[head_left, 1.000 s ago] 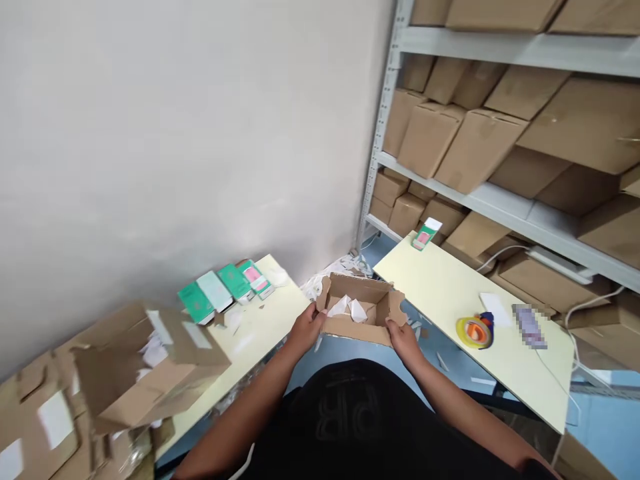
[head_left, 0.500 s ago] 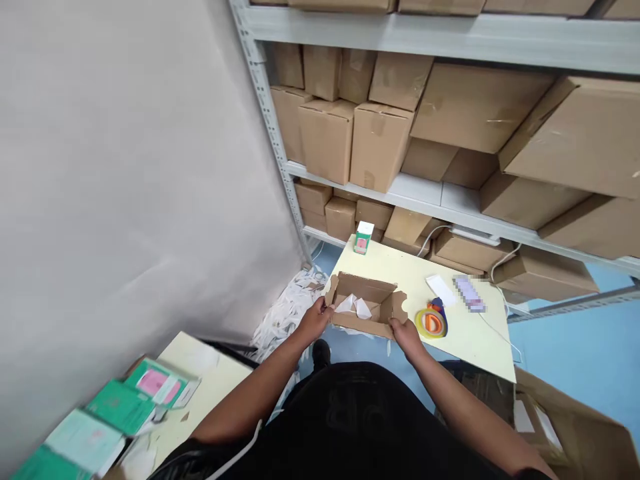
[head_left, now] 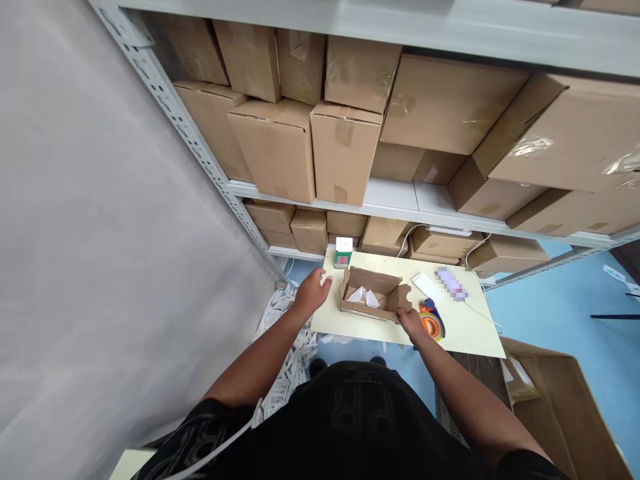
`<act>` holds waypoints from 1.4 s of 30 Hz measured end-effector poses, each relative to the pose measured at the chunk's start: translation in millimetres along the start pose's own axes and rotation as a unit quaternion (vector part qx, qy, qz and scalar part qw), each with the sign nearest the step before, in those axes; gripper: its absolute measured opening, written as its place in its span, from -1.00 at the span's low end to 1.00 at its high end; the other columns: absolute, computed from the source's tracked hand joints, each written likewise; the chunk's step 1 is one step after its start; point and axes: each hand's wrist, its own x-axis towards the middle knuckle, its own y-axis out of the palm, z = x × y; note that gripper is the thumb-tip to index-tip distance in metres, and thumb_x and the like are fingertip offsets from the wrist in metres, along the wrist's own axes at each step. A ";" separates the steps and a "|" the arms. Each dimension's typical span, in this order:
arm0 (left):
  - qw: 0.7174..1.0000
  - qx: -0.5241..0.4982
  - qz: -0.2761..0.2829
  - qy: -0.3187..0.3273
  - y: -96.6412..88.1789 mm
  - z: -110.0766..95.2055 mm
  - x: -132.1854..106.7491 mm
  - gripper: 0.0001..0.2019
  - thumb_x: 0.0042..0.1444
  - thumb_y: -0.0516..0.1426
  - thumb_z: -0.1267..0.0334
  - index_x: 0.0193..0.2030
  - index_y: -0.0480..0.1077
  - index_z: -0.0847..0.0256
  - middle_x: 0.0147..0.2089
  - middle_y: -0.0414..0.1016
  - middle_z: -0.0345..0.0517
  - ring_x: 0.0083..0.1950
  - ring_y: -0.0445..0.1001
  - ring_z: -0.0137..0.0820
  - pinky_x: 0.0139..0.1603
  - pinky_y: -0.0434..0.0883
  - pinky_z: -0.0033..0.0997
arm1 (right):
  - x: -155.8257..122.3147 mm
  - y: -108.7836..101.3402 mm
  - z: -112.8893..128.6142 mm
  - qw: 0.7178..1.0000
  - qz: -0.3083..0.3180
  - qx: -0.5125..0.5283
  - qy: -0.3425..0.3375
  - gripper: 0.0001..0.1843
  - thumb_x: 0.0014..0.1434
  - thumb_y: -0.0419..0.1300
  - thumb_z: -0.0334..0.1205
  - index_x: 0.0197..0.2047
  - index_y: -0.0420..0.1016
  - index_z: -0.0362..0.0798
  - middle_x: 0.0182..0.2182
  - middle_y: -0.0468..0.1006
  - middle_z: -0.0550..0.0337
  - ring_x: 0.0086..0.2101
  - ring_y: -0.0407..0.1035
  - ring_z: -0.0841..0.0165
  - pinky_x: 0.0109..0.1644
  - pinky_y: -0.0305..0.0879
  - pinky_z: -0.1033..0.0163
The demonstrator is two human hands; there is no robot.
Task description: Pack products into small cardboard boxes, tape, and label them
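An opened small cardboard box (head_left: 367,310) rests on the pale yellow table, with folded white paper (head_left: 371,299) inside. My right hand (head_left: 411,323) grips its right end by the flap. To the left of the box, my left hand (head_left: 313,291) is off it, empty, thumb and fingers apart. Just behind the box stands a small green and white carton (head_left: 343,253). A tape dispenser (head_left: 431,321) with yellow and orange rolls lies right beside my right hand.
Shelves with several cardboard boxes (head_left: 345,153) rise behind the table (head_left: 465,330). A white slip (head_left: 425,285) and a blurred purple item (head_left: 451,283) lie on the table's right half. A grey wall (head_left: 100,280) is at left, shredded paper (head_left: 285,333) on the floor, a large open carton (head_left: 560,400) at right.
My left hand has let go of the box and moved to its left. The box has come down onto the table. My view has turned right, and the green cartons at lower left are gone from sight.
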 end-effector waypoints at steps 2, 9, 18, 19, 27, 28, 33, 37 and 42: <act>0.997 0.062 -0.012 0.032 0.2 -23.6 28.0 -0.59 0.34 0.06 0.00 0.20 0.34 0.17 0.23 0.51 0.14 0.26 0.46 -0.12 0.22 0.37 -0.22 | 10.0 -1.6 0.9 1.000 0.007 -0.004 0.028 -0.44 0.10 0.09 0.07 -0.07 0.61 -0.21 -0.13 0.68 -0.18 -0.13 0.57 0.02 -0.07 0.41 0.06; 0.971 0.221 0.003 -0.090 43.8 -89.6 131.7 -0.24 0.20 0.13 -0.25 0.31 0.20 0.34 0.48 0.06 0.50 0.33 0.34 0.18 0.26 0.31 -0.06 | 30.1 -17.6 6.8 0.993 0.114 0.034 0.004 -0.32 0.14 0.17 0.20 0.17 0.52 -0.10 0.03 0.64 -0.06 0.03 0.52 0.03 0.08 0.41 0.03; 0.969 0.195 -0.021 -0.152 59.4 -78.1 182.6 -0.40 0.13 0.24 -0.01 0.19 0.23 0.31 0.10 0.50 0.36 0.12 0.54 0.01 0.06 0.41 -0.18 | 3.6 -62.3 -6.9 0.994 0.068 0.075 -0.028 -0.39 0.17 0.22 0.23 0.16 0.54 0.06 0.14 0.59 0.05 0.11 0.48 0.06 0.18 0.41 0.01; 0.971 0.177 -0.031 -0.157 52.5 -76.7 183.7 -0.41 0.10 0.26 0.00 0.17 0.24 0.29 0.07 0.52 0.34 0.10 0.55 0.01 0.04 0.42 -0.18 | 1.3 -65.5 -6.4 0.995 0.054 0.074 -0.027 -0.41 0.17 0.23 0.22 0.14 0.56 0.05 0.11 0.61 0.05 0.09 0.49 0.05 0.16 0.43 0.00; 0.979 -0.071 -0.155 -0.112 -23.1 -79.3 140.2 -0.57 0.04 0.27 -0.01 -0.07 0.23 0.11 -0.11 0.52 -0.07 -0.09 0.54 -0.21 -0.11 0.47 -0.27 | 1.9 -71.2 48.9 0.989 0.012 0.135 -0.059 -0.51 0.19 0.20 0.23 -0.06 0.60 0.02 -0.12 0.68 0.10 -0.12 0.56 0.12 0.04 0.46 0.03; 0.975 -0.136 -0.144 -0.101 -25.2 -80.5 124.1 -0.58 0.05 0.26 -0.01 -0.08 0.22 0.10 -0.12 0.50 -0.12 -0.14 0.54 -0.26 -0.17 0.49 -0.31 | 2.0 -67.4 60.7 0.986 0.016 0.156 -0.063 -0.50 0.20 0.19 0.24 -0.04 0.58 0.01 -0.13 0.67 0.10 -0.14 0.56 0.14 0.02 0.46 0.05; 0.931 -0.355 -0.022 -0.081 4.2 -82.0 39.2 -0.63 0.05 0.23 0.05 -0.12 0.16 0.09 -0.23 0.46 -0.21 -0.29 0.51 -0.35 -0.35 0.47 -0.39 | -3.1 -44.1 100.5 0.971 0.052 0.229 -0.039 -0.43 0.26 0.11 0.28 0.12 0.48 0.06 -0.06 0.65 0.08 -0.16 0.57 0.16 -0.14 0.50 0.13; 0.933 -0.348 0.015 -0.088 39.9 -69.4 2.9 -0.69 0.11 0.19 0.09 -0.14 0.15 0.08 -0.19 0.52 -0.19 -0.21 0.55 -0.30 -0.24 0.49 -0.34 | -10.0 -37.6 94.3 0.995 0.029 0.088 -0.038 -0.51 0.25 0.13 0.22 0.05 0.53 0.06 -0.12 0.67 0.08 -0.18 0.56 0.10 -0.15 0.45 0.11; 0.980 -0.186 0.029 -0.063 63.4 -46.5 -8.7 -0.80 0.25 0.11 0.09 -0.09 0.27 0.12 -0.13 0.57 -0.07 -0.08 0.57 -0.17 -0.01 0.45 -0.14 | -4.9 -35.6 72.5 0.994 0.008 -0.068 -0.089 -0.55 0.33 0.04 0.14 -0.01 0.54 0.00 -0.14 0.63 0.05 -0.11 0.51 0.12 -0.09 0.36 0.15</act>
